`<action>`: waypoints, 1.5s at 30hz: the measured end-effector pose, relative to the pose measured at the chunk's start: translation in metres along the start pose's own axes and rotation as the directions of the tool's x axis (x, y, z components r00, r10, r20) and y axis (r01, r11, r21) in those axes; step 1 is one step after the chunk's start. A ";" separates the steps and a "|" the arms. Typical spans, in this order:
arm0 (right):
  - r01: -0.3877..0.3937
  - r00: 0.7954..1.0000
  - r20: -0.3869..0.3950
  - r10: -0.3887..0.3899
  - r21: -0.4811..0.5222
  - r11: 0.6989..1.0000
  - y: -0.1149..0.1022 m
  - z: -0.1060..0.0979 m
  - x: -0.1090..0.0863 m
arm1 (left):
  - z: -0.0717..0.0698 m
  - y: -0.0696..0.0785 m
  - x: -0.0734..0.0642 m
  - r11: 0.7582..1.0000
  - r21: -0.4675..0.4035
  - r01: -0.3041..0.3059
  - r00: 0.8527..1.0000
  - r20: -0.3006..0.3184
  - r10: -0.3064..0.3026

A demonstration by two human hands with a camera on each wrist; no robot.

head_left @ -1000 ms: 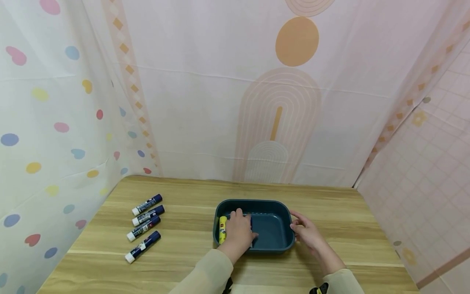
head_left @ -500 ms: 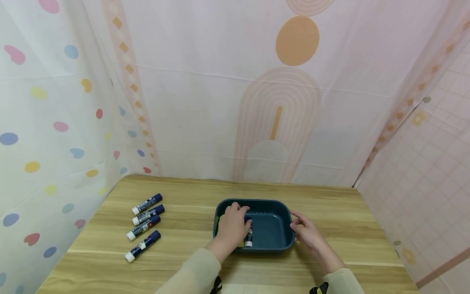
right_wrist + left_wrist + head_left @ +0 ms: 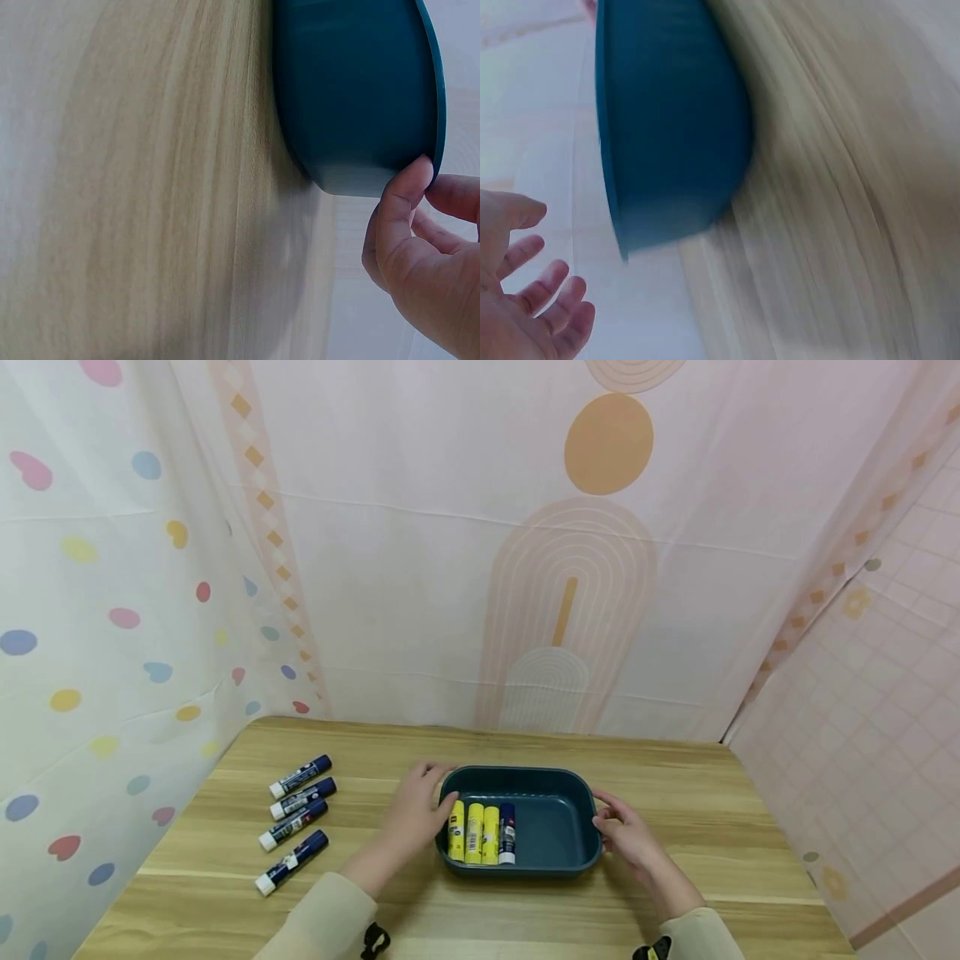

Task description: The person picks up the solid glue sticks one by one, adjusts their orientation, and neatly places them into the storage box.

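A dark teal plastic bin [image 3: 558,870] stands on the wooden table. In its left half three yellow glue sticks [image 3: 474,833] and one navy glue stick [image 3: 507,833] lie side by side. My left hand [image 3: 416,802] is just outside the bin's left end, its thumb close to the rim in the head view. In the left wrist view its fingers are loosely spread and hold nothing, apart from the bin wall. My right hand [image 3: 633,842] pinches the rim at the bin's right end, the thumb [image 3: 409,184] against the outer wall.
Several navy glue sticks with white ends [image 3: 292,863] lie slanted on the left of the wooden table [image 3: 360,760]. Patterned cloth [image 3: 390,610] hangs behind the table and at both sides.
My left hand has let go inside the bin and moved out to the left, uncovering the row of glue sticks. The right hand and the bin stay put.
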State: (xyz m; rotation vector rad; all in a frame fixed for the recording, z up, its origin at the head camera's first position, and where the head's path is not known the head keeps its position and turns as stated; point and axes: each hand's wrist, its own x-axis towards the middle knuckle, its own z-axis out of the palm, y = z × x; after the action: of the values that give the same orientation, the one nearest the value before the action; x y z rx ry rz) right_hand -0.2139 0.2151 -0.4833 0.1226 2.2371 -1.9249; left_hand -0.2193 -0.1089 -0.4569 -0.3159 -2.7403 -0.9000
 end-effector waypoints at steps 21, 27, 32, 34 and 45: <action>-0.018 1.000 -0.007 0.018 -0.001 1.000 0.000 -0.003 -0.002 | -0.060 -0.111 -0.060 0.941 0.287 -0.181 0.983 0.022 0.182; -0.016 1.000 0.003 0.016 -0.002 1.000 0.000 -0.003 -0.001 | -0.072 -0.135 -0.080 0.946 0.286 -0.151 0.988 0.062 0.139; -0.007 1.000 0.012 0.006 0.005 1.000 0.001 -0.003 -0.001 | -0.078 -0.145 -0.089 0.947 0.309 -0.081 0.990 0.131 0.042; -0.007 1.000 0.018 0.007 0.006 1.000 0.001 -0.003 -0.001 | -0.080 -0.148 -0.091 0.945 0.323 -0.058 0.989 0.148 0.010; -0.008 0.999 0.035 0.008 0.008 1.000 0.000 -0.003 -0.001 | -0.083 -0.155 -0.091 0.923 0.377 -0.077 0.987 0.158 0.017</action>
State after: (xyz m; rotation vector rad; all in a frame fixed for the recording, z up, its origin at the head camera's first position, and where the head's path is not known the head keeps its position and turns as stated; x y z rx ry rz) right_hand -0.2137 0.2177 -0.4825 0.0979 2.2041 -1.9169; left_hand -0.1629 -0.2928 -0.5035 -0.3852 -2.9505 -0.3232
